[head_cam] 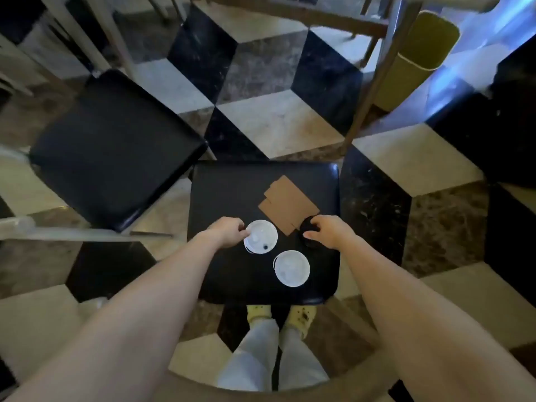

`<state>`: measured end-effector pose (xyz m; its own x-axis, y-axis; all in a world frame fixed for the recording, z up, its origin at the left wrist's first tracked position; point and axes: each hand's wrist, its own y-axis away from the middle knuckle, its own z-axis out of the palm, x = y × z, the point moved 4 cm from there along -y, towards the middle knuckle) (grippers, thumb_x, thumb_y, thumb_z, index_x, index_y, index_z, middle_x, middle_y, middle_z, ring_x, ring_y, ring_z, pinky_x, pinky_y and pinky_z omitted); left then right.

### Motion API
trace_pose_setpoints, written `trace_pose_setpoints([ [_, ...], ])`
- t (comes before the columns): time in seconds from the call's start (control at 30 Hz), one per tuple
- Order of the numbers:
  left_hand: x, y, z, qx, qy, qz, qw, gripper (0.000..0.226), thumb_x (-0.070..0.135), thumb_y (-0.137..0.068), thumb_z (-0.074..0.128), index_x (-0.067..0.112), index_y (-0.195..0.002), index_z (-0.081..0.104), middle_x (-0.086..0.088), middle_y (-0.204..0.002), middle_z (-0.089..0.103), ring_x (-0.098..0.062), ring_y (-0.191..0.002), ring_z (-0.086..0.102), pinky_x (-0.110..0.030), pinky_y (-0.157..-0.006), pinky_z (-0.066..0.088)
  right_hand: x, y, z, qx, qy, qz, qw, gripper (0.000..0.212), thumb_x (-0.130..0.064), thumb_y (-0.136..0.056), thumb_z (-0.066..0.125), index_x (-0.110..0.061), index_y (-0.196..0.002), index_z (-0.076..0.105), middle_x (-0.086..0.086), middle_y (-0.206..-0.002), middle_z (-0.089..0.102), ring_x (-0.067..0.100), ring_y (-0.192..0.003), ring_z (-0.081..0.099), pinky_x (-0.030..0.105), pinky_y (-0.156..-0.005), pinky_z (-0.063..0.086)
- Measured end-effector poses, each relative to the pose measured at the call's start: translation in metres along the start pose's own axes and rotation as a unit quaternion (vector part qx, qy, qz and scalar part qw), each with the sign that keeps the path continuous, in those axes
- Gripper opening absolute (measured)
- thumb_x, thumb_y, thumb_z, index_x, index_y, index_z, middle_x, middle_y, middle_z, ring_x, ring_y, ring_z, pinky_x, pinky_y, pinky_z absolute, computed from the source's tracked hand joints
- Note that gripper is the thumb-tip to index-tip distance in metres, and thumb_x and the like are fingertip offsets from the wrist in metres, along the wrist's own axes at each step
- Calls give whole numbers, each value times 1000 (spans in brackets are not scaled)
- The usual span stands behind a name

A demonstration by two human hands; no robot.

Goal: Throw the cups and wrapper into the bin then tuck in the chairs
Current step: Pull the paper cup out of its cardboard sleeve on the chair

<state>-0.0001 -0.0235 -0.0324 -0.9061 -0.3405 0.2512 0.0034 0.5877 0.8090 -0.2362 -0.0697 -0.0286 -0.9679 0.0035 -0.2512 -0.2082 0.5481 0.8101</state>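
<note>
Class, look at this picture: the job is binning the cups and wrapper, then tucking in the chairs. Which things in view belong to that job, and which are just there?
Part of the job:
- far white-lidded cup
- near white-lidded cup
- black-lidded cup
- cardboard wrapper
- yellow-green bin
- two black chairs

Just there:
- wooden table leg
- chequered floor

Near chair seat [232, 274] crowded: two white-lidded cups [260, 236] [291, 268], cardboard wrapper [287, 204], dark cup [309, 232]. Its left and near margins are bare. Second chair [116, 146] close on left. Open floor [275, 123] toward olive bin [417, 59], table leg [374, 82] partly blocking.
</note>
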Motion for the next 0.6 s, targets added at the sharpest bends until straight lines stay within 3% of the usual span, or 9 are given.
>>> trace_pose_setpoints([
  [0.27,-12,-46,59,88,59,-79,991,52,40,-94,52,11,-136,42,-13,-134,53,-31,-121,53,-42,-95,46,28,-45,20,154,31,39,987,56,-30,-92,59,-9,-140,38,12,-140,45,30,-130,39,39,-102,39],
  [0.47,-19,-66,74,117,128,-98,980,38,31,-91,59,14,-123,48,-9,-121,56,-28,-108,57,-37,-84,49,41,-71,25,203,24,57,977,37,-22,-93,58,-9,-126,49,13,-128,52,30,-120,47,42,-94,45],
  [0.6,-20,-68,71,151,223,-109,957,26,12,-90,56,13,-116,56,-5,-105,61,-21,-94,58,-34,-80,50,48,-77,27,177,-31,48,983,26,-19,-95,54,-11,-119,58,12,-118,59,30,-105,58,39,-81,47],
])
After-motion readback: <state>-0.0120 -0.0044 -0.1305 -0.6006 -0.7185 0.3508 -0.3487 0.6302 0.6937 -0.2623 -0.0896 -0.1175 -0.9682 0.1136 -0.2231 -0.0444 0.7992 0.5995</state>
